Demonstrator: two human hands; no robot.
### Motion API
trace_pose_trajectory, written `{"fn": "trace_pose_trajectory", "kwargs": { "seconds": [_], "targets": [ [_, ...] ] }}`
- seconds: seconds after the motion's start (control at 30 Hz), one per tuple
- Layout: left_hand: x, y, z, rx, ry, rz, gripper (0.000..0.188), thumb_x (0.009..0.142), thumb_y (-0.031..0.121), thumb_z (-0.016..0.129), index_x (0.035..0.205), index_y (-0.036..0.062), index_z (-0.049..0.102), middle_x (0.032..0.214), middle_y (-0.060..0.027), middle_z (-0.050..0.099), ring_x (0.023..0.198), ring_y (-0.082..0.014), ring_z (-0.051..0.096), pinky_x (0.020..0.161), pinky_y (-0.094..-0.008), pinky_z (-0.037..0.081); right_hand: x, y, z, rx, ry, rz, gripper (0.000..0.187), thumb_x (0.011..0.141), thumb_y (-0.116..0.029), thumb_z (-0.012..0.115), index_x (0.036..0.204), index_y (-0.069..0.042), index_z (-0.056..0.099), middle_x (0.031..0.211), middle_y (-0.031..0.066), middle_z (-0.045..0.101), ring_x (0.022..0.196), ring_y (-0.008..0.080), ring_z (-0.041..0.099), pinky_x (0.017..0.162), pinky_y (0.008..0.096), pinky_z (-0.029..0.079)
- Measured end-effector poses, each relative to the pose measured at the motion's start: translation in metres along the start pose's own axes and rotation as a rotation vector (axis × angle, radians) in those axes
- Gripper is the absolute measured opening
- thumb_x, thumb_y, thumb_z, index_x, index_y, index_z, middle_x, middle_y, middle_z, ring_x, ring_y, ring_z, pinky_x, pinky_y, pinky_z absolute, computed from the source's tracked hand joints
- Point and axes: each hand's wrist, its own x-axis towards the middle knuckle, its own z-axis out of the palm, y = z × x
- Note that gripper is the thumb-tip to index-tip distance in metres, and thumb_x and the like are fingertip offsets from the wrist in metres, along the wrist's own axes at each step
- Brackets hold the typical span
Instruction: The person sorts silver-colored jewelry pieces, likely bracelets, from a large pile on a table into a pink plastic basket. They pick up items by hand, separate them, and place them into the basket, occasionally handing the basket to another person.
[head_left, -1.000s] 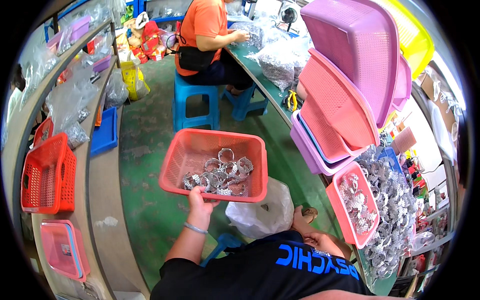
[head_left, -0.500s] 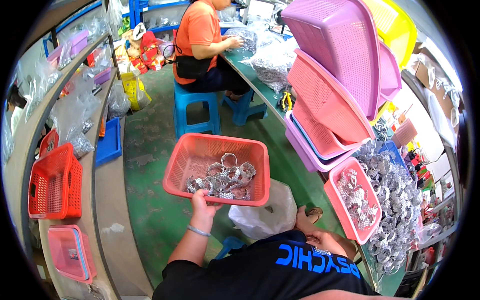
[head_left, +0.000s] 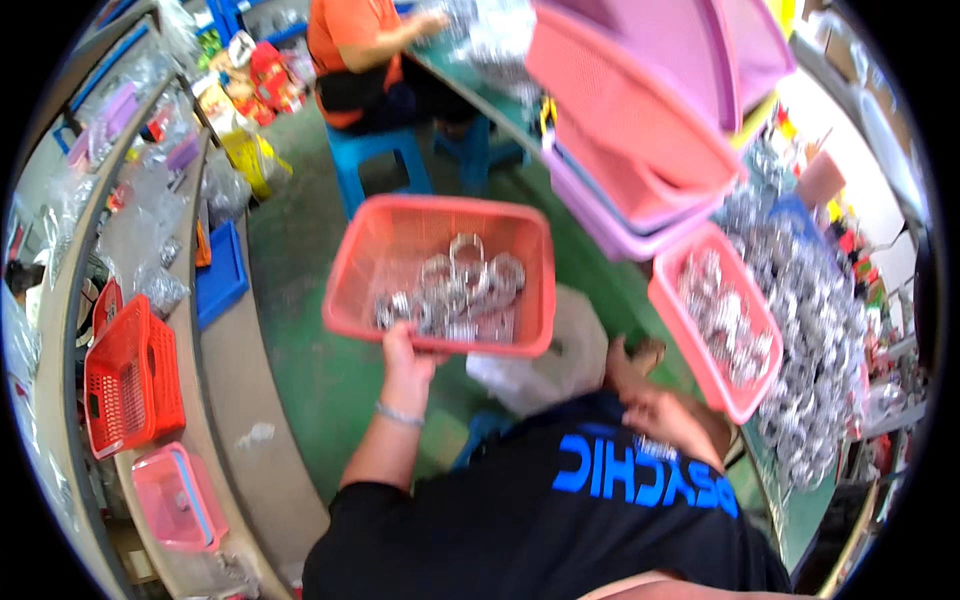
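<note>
My left hand (head_left: pixel 408 360) grips the near rim of a coral plastic basket (head_left: pixel 345 300), thumb over the edge and fingers beneath. The basket hangs in the air, tilted toward me. Inside lies a loose heap of shiny silver ring-shaped bracelets (head_left: pixel 455 290). My right hand (head_left: pixel 665 415) is low over my leg, below the pink basket (head_left: pixel 665 295) on the table; its fingers are blurred. More silver bracelets (head_left: pixel 725 325) fill that pink basket. Beside it spreads a big pile of silver bracelets (head_left: pixel 810 350).
Nested pink and purple baskets (head_left: pixel 630 130) lean on the green table (head_left: pixel 495 100). A white bag (head_left: pixel 550 365) stands on the floor below my basket. A red basket (head_left: pixel 130 395) is on the left shelf. A person in orange (head_left: pixel 350 40) sits ahead on a blue stool (head_left: pixel 380 160).
My view has tipped, so the whole scene sits higher and the picture is blurrier. The coral basket stays in my left hand; the right hand remains over my leg.
</note>
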Motion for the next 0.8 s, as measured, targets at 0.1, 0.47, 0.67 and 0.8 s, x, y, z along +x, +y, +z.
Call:
{"fn": "trace_pose_trajectory", "kwargs": {
  "seconds": [0.1,0.47,0.67,0.8],
  "targets": [
    [-0.024,0.001,0.005,0.044,-0.055,0.024,0.049,0.072,0.018,0.044,0.117,0.0005,0.043,0.117,-0.0183,0.049,0.105,-0.0378,0.048,0.084,-0.0596,0.038,0.010,-0.017,-0.006,0.049,0.049,-0.071,0.031,0.073,-0.007,0.066,0.103,0.000,0.058,0.074,0.0078,0.060,0.064,0.0139,0.057,0.060,0.0283,0.047],
    [-0.067,-0.007,0.018,0.018,-0.123,0.023,0.042,0.071,0.008,0.043,0.112,-0.0034,0.045,0.108,-0.0169,0.053,0.102,-0.0339,0.050,0.092,-0.0517,0.038,0.112,-0.114,-0.008,-0.306,0.441,-0.660,0.028,0.071,-0.003,0.056,0.098,-0.002,0.055,0.083,0.0157,0.059,0.079,0.0334,0.057,0.071,0.0410,0.046],
    [-0.075,-0.003,0.016,-0.013,-0.176,-0.023,0.050,0.072,0.008,0.041,0.121,-0.0024,0.039,0.121,-0.0193,0.046,0.111,-0.0371,0.044,0.098,-0.0558,0.029,0.181,-0.119,0.017,-0.543,0.146,-0.376,0.039,0.073,0.001,0.051,0.112,-0.003,0.046,0.087,0.0190,0.060,0.088,0.0352,0.058,0.072,0.0422,0.048],
    [-0.082,-0.001,0.017,0.021,-0.148,0.021,0.040,0.071,0.006,0.043,0.110,-0.0035,0.046,0.108,-0.0169,0.053,0.100,-0.0329,0.051,0.092,-0.0494,0.039,0.188,-0.130,0.015,-0.600,0.028,-0.199,0.032,0.077,0.001,0.047,0.108,-0.001,0.049,0.088,0.0214,0.061,0.087,0.0362,0.060,0.070,0.0434,0.049]
  ]
}}
